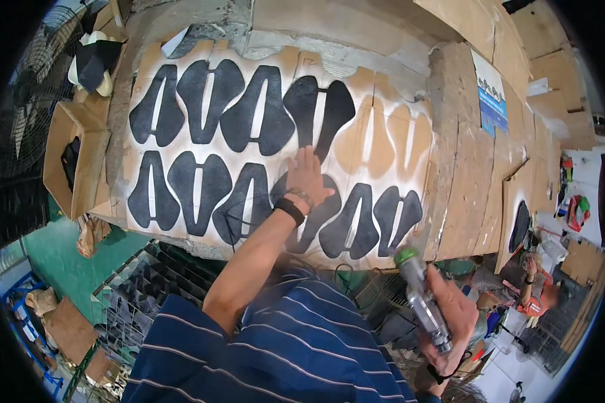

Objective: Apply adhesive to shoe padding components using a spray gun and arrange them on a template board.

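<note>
My left hand (pixel 306 176) reaches over the middle of a cardboard sheet (pixel 205 153) marked with white overspray. Its fingers are stretched out near the lower end of a black, two-lobed cut piece (pixel 319 111); the palm partly covers another black piece (pixel 329 208) below. Whether the fingers press on either piece I cannot tell. At the lower right, off the sheet's edge, my right hand (pixel 450 316) is wrapped round a metal spray gun (pixel 425 305) with a green top. Several more black pieces (pixel 202 101) lie in two rows. Two bare brown outlines (pixel 366 144) show at the upper right.
A cardboard box (pixel 81 158) and a fan (pixel 23 101) stand to the left. More cardboard (pixel 464 174) extends right, with a blue printed sheet (pixel 492 107) on it. A wire rack (pixel 148 295) sits below the work surface. Another person (pixel 541 295) is at the far right.
</note>
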A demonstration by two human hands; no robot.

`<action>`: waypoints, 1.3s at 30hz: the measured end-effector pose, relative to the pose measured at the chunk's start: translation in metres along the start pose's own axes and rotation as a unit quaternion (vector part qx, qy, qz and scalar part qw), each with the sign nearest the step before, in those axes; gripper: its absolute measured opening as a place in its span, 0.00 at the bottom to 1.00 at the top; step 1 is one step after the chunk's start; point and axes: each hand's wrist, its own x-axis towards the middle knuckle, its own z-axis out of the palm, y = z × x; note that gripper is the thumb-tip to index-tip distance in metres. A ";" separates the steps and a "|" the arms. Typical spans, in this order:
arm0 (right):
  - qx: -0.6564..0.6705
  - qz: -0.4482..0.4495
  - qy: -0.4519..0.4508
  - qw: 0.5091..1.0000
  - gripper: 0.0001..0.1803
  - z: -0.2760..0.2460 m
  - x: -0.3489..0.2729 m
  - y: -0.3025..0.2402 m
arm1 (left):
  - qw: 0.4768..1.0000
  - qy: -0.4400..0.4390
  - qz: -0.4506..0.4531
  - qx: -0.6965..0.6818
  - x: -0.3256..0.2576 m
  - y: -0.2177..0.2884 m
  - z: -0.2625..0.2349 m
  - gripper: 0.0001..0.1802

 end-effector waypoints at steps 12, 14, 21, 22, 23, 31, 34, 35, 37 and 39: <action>-0.006 -0.019 0.032 0.999 0.30 0.003 0.007 -0.004 | 1.000 0.017 0.010 -0.007 -0.001 -0.001 0.001 0.55; -0.018 -0.005 0.042 0.999 0.30 0.003 0.008 -0.008 | 0.999 0.028 0.017 -0.020 -0.002 -0.004 0.002 0.54; 0.012 -0.020 -0.004 1.000 0.30 0.009 0.007 -0.012 | 0.996 0.004 0.063 -0.063 -0.010 -0.010 -0.007 0.43; 0.012 -0.016 -0.008 1.000 0.30 0.008 0.009 -0.010 | 0.996 0.004 0.067 -0.060 -0.010 -0.010 -0.009 0.41; 0.010 -0.016 0.013 1.000 0.30 0.008 0.011 -0.007 | 0.996 0.005 0.070 -0.056 -0.010 -0.009 -0.011 0.40; 0.004 -0.024 0.032 0.999 0.31 0.002 0.006 0.003 | 0.994 0.061 0.065 -0.059 0.003 -0.015 -0.004 0.34; -0.001 -0.018 0.086 0.996 0.32 0.006 0.011 0.001 | 0.994 0.080 0.056 -0.046 0.005 -0.014 -0.001 0.33; 0.001 -0.021 0.073 0.997 0.32 0.003 0.008 0.003 | 0.994 0.090 0.055 -0.040 0.006 -0.013 0.000 0.33; 0.008 -0.025 0.048 0.998 0.32 -0.002 0.000 0.006 | 0.994 0.085 0.053 -0.040 0.007 -0.012 -0.001 0.33; -0.001 -0.021 0.075 0.997 0.32 0.001 0.000 0.007 | 0.993 0.099 0.055 -0.035 0.008 -0.011 -0.001 0.34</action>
